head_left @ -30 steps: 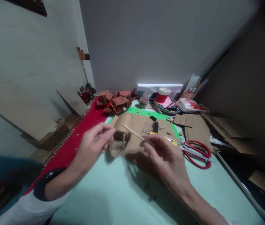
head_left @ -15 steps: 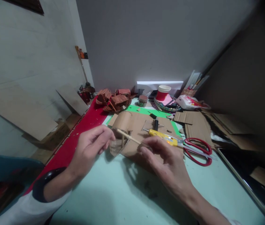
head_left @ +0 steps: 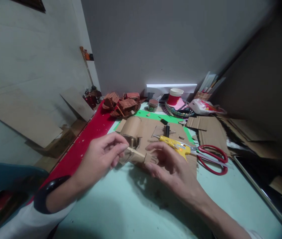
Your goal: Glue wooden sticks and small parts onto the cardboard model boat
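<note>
My left hand (head_left: pixel 109 152) pinches one end of a thin wooden stick (head_left: pixel 138 153) between thumb and fingertips. A shorter stick crosses it near that hand. At the other end sits a small notched cardboard piece (head_left: pixel 150 159). Around this piece curl the fingers of my right hand (head_left: pixel 170 162), loosely, with the thumb at its lower edge. Just behind the sticks lies a curved cardboard roll (head_left: pixel 132 127), its lower part hidden by my left hand. A yellow glue gun (head_left: pixel 173 145) rests beyond my right fingers.
Red-handled scissors (head_left: pixel 214 159) lie to the right on a cardboard sheet (head_left: pixel 148 131) and the pale green table (head_left: pixel 101 209). Reddish-brown model boats (head_left: pixel 127 108), a jar (head_left: pixel 153 105) and a red cup (head_left: pixel 175 97) stand at the back. Cardboard scraps (head_left: pixel 210 131) are piled right.
The stick has swung lower and its notched cardboard end now faces the camera. My left hand has moved slightly right to its end, and my right fingers have spread somewhat.
</note>
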Demonstrator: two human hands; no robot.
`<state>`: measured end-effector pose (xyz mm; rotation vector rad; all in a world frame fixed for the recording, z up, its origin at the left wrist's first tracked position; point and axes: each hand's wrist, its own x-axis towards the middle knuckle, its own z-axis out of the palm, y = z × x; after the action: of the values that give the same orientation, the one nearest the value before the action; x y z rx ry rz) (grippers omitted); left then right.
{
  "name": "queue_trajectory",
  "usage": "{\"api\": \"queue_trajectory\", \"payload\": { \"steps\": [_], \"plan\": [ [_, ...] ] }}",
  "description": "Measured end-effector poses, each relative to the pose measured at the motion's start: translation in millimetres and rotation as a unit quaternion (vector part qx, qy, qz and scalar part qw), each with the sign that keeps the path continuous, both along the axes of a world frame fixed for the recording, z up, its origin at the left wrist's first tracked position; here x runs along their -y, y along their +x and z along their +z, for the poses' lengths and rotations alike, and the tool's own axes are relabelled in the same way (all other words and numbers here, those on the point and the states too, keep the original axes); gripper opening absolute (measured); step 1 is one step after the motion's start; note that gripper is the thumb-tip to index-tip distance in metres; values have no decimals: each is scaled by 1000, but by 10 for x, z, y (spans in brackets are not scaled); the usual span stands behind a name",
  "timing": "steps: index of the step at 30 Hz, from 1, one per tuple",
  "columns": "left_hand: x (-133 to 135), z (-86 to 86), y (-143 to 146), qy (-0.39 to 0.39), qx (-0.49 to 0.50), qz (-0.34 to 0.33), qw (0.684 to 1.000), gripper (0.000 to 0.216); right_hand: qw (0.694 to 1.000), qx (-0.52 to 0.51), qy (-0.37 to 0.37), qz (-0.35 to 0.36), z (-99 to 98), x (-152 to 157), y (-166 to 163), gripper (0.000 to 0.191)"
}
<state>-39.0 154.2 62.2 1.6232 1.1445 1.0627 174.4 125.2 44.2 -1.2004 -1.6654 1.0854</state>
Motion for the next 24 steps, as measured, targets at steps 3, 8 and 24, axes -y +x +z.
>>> {"api": "queue_trajectory", "payload": {
  "steps": [3,8,24],
  "plan": [
    [-13,6,-13,-15,-6,-6,1000,15,999,26,27,10,-30,6,15,24],
    [-37,15,-77,-47,-61,-35,996,20,996,67,50,11,-77,-5,10,17],
    [-96,-48,-83,-49,-110,-30,992,21,990,130,61,-8,-105,-76,-20,12]
  ]
}}
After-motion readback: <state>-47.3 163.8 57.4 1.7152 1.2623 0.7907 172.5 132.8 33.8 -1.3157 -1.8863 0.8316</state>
